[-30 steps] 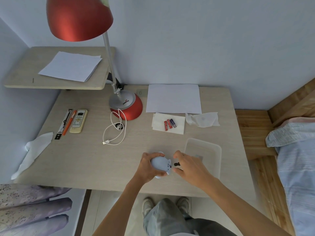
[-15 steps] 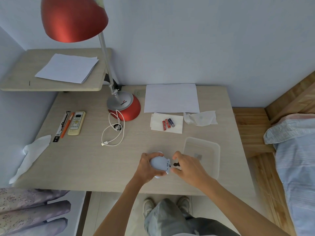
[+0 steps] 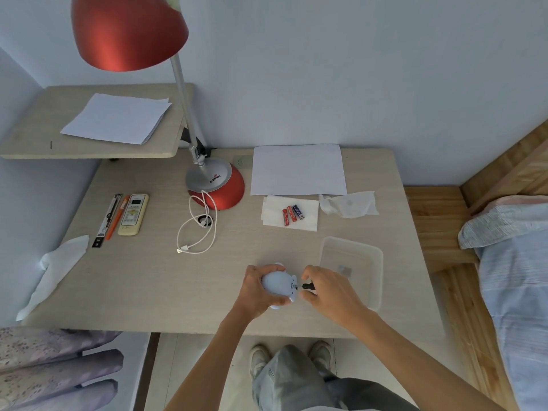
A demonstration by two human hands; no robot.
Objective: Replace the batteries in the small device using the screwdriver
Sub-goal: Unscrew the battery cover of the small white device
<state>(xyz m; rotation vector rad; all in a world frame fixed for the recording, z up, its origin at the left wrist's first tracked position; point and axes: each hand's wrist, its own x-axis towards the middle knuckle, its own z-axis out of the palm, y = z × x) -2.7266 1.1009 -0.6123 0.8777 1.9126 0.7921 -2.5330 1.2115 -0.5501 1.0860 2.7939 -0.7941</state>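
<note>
A small pale blue rounded device point(image 3: 278, 284) sits on the desk near the front edge, gripped from the left by my left hand point(image 3: 257, 289). My right hand point(image 3: 329, 289) pinches a small black screwdriver point(image 3: 307, 286) whose tip meets the device's right end. Three batteries point(image 3: 292, 214), two red and one dark blue, lie side by side on a white tissue point(image 3: 308, 221) further back on the desk.
A clear plastic container point(image 3: 367, 256) stands just right of my hands. Further back are a red desk lamp point(image 3: 219, 185), a white cable point(image 3: 195, 229), a sheet of paper point(image 3: 298, 170) and a crumpled tissue point(image 3: 350, 204). A remote control point(image 3: 133, 214) and pens lie at the left.
Both hands stay on the device and screwdriver, with only slight shifts of the fingers; the head view has drifted a little.
</note>
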